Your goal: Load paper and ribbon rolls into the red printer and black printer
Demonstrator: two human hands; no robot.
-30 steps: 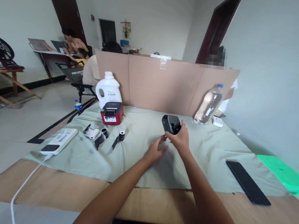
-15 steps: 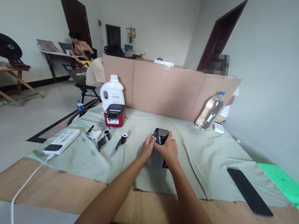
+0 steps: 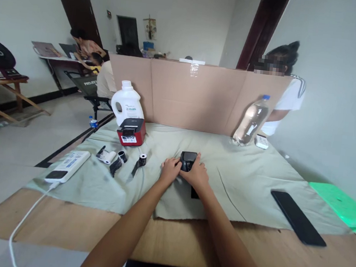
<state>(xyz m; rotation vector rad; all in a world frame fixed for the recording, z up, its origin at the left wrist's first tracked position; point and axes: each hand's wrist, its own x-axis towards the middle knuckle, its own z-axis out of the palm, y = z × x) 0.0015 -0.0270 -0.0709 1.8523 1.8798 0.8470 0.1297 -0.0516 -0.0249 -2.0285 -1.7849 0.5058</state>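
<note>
A small black box-shaped device (image 3: 189,160) with a glossy top sits between my hands at the middle of the cloth. My right hand (image 3: 197,174) wraps round its right side and near edge, thumb across the front. From the left, my left hand (image 3: 170,169) grips the device's side with bent fingers; their tips are partly hidden. A dark flat piece (image 3: 194,193) shows partly from behind my right wrist. Left of my hands lie a white roll with black print (image 3: 106,156), a dark roll (image 3: 117,163) and another small roll (image 3: 141,160) with a dark strip unwound.
A red and black label printer (image 3: 133,135) stands before a white jug (image 3: 128,104). A cardboard screen (image 3: 195,97) closes off the back, with a water bottle (image 3: 250,122) at its right. A power strip (image 3: 68,166) lies left, a black phone-like slab (image 3: 297,218) right. People sit beyond.
My view has tilted and shifted slightly. My left hand's fingers have shifted on the device's left side. A person behind the screen at right has risen higher into view.
</note>
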